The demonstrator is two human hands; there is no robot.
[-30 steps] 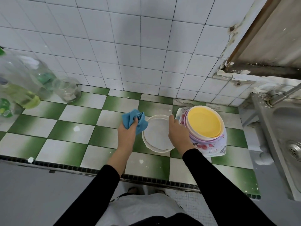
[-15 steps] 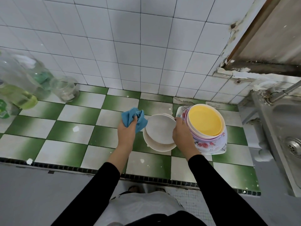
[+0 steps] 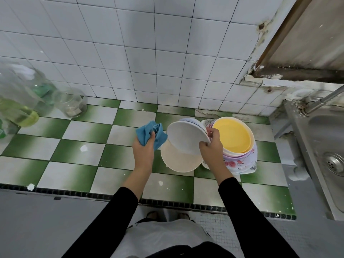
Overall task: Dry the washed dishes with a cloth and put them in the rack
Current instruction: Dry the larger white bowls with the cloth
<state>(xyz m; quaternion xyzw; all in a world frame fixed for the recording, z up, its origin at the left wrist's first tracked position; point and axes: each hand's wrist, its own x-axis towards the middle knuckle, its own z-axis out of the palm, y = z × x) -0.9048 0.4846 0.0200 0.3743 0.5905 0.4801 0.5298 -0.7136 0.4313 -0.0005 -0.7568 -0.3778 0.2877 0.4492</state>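
Observation:
My right hand pinches the right edge of a white plate and holds it tilted above a cream dish that lies on the green-and-white tiled counter. A crumpled blue cloth is gripped in my left hand, just left of the raised plate. To the right stands a stack of dishes with a yellow bowl on top and a floral bowl beneath it. No rack is in view.
Clear bottles and a glass jar stand at the counter's far left. A steel sink with a drain and a tap fills the right side. White wall tiles rise behind the counter. The counter's front edge runs below my arms.
My right hand has lifted the white plate off the cream dish and tilted it up. The left hand with the cloth has stayed beside it.

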